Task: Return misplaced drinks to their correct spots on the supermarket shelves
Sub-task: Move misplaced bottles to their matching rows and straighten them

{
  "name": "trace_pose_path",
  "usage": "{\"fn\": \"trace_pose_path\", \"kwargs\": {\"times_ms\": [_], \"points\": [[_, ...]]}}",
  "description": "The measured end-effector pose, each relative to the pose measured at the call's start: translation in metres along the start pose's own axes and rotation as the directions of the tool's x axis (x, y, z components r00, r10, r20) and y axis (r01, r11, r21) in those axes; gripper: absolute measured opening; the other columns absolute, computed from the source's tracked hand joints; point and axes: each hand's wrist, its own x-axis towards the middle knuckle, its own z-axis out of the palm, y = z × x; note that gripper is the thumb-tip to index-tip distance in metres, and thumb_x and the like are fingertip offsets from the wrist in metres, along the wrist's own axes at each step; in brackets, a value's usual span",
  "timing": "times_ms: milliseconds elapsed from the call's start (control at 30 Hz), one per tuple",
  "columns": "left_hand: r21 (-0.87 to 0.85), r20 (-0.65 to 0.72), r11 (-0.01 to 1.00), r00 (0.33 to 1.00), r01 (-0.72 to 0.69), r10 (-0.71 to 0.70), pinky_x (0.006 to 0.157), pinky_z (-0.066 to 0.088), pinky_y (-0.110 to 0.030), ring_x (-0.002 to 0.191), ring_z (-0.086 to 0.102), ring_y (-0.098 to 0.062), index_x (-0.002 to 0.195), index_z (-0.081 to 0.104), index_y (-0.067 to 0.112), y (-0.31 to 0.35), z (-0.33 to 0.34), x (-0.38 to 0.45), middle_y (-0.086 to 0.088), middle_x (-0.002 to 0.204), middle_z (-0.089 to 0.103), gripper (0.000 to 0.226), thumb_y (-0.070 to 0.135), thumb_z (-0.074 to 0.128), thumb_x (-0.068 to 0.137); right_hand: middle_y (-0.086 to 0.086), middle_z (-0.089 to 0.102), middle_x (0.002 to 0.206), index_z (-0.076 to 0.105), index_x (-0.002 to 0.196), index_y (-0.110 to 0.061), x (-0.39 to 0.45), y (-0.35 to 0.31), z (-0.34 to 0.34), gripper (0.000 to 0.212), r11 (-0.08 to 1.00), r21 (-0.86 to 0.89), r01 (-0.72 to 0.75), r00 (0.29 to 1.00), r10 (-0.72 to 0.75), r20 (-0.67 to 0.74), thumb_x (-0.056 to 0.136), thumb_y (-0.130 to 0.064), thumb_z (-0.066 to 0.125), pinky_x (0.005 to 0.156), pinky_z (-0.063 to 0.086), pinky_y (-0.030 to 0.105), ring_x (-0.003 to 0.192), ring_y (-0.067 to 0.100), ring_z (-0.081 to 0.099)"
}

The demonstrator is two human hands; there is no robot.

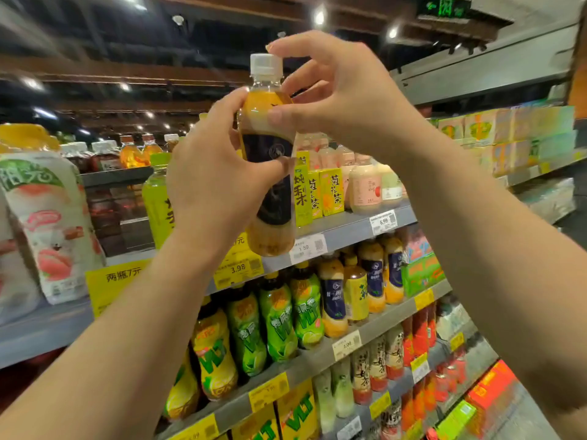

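I hold a bottle (270, 173) of amber drink upright in front of the shelves; it has a white cap and a dark navy label. My left hand (216, 185) wraps its middle from the left, thumb across the label. My right hand (330, 96) pinches its shoulder, forefinger reaching over the cap. Matching navy-label bottles (335, 306) stand on the shelf below, to the right of the green bottles.
Green and yellow lemon-tea bottles (276, 319) fill the lower shelf. Yellow drink cartons (320, 192) and pale pink bottles (365, 188) stand on the upper shelf (346, 231). Large white peach-print bottles (50, 223) sit at left. Red-label bottles (419, 335) line a lower row at right.
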Motion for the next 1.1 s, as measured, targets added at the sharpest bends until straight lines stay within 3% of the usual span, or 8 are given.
{"fn": "trace_pose_path", "kwargs": {"times_ms": [167, 300, 533, 667, 800, 967, 1100], "points": [[-0.151, 0.097, 0.988, 0.995, 0.015, 0.0, 0.084, 0.053, -0.03, 0.096, 0.061, -0.007, 0.137, 0.048, 0.031, 0.024, 0.039, -0.028, 0.018, 0.11, 0.062, 0.084, 0.048, 0.084, 0.063, -0.007, 0.067, 0.103, 0.054, 0.136, -0.026, -0.037, 0.028, -0.028, 0.063, 0.993, -0.036, -0.108, 0.993, 0.11, 0.043, 0.079, -0.039, 0.08, 0.076, 0.06, 0.027, 0.091, 0.004, 0.068], [-0.203, 0.137, 0.978, 0.99, 0.042, -0.014, 0.091, 0.052, -0.037, 0.104, 0.061, -0.012, 0.139, 0.047, 0.03, 0.043, 0.076, -0.044, 0.01, 0.12, 0.065, 0.088, 0.046, 0.086, 0.062, -0.009, 0.067, 0.102, 0.055, 0.135, -0.03, -0.06, 0.062, -0.05, 0.065, 0.986, -0.033, -0.164, 0.985, 0.165, 0.056, 0.077, -0.041, 0.081, 0.078, 0.06, 0.028, 0.092, 0.002, 0.067], [-0.233, 0.195, 0.96, 0.975, 0.154, -0.11, 0.09, 0.049, -0.025, 0.105, 0.06, -0.008, 0.139, 0.049, 0.032, 0.077, 0.156, -0.077, 0.01, 0.122, 0.065, 0.087, 0.042, 0.088, 0.061, -0.009, 0.064, 0.109, 0.053, 0.132, -0.041, -0.093, 0.148, -0.084, 0.065, 0.952, 0.122, -0.282, 0.945, 0.253, 0.208, 0.074, -0.036, 0.084, 0.08, 0.058, 0.029, 0.099, 0.004, 0.065], [-0.212, 0.24, 0.947, 0.952, 0.24, -0.187, 0.085, 0.046, -0.014, 0.106, 0.058, -0.004, 0.138, 0.048, 0.038, 0.089, 0.203, -0.101, 0.016, 0.12, 0.063, 0.085, 0.036, 0.087, 0.062, -0.007, 0.06, 0.118, 0.051, 0.131, -0.043, -0.113, 0.199, -0.094, 0.065, 0.899, 0.222, -0.376, 0.893, 0.288, 0.346, 0.078, -0.025, 0.082, 0.078, 0.061, 0.035, 0.095, 0.004, 0.067], [-0.131, 0.278, 0.944, 0.925, 0.303, -0.259, 0.088, 0.053, -0.035, 0.101, 0.063, -0.008, 0.136, 0.047, 0.042, 0.098, 0.245, -0.128, 0.012, 0.11, 0.068, 0.085, 0.042, 0.083, 0.06, -0.005, 0.062, 0.113, 0.056, 0.123, -0.046, -0.136, 0.247, -0.097, 0.062, 0.839, 0.287, -0.463, 0.849, 0.327, 0.414, 0.076, -0.018, 0.084, 0.069, 0.063, 0.041, 0.097, 0.008, 0.068], [-0.047, 0.331, 0.933, 0.887, 0.357, -0.323, 0.095, 0.05, -0.033, 0.112, 0.056, -0.005, 0.138, 0.045, 0.038, 0.102, 0.279, -0.157, 0.014, 0.124, 0.06, 0.084, 0.04, 0.082, 0.063, 0.005, 0.069, 0.103, 0.06, 0.115, -0.046, -0.161, 0.301, -0.086, 0.062, 0.801, 0.356, -0.482, 0.843, 0.312, 0.439, 0.068, -0.018, 0.09, 0.067, 0.061, 0.052, 0.088, 0.028, 0.072], [0.015, 0.408, 0.933, 0.849, 0.361, -0.335, 0.097, 0.045, -0.025, 0.116, 0.052, -0.002, 0.144, 0.036, 0.04, 0.1, 0.29, -0.172, 0.015, 0.129, 0.055, 0.086, 0.043, 0.079, 0.07, 0.0, 0.072, 0.103, 0.061, 0.112, -0.049, -0.178, 0.326, -0.074, 0.064, 0.8, 0.36, -0.48, 0.85, 0.322, 0.418, 0.064, -0.019, 0.091, 0.076, 0.06, 0.05, 0.09, 0.018, 0.073]]}}
